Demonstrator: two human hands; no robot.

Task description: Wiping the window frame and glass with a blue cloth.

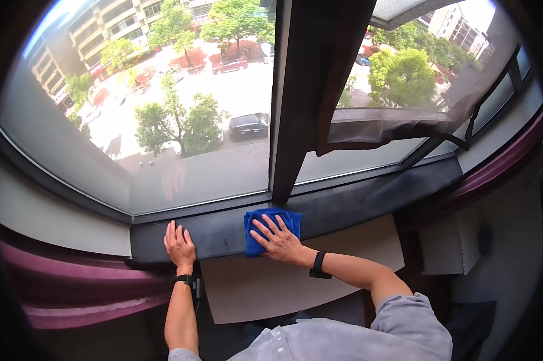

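Observation:
A folded blue cloth (254,245) lies on the dark window sill (214,230), just below the upright window post. My right hand (280,242) rests flat on top of the cloth with its fingers spread, covering the cloth's middle. Farther left, my left hand (179,245) lies on the sill near its left end, fingers stretched toward the glass and nothing seen in it. A dark band circles each wrist.
Behind the sill stands a window pane (211,174) in a dark frame (289,108). At the right, a loose mesh screen (392,123) hangs by an opening. Purple curtains (91,283) flank both sides. A pale board (247,295) sits below the sill.

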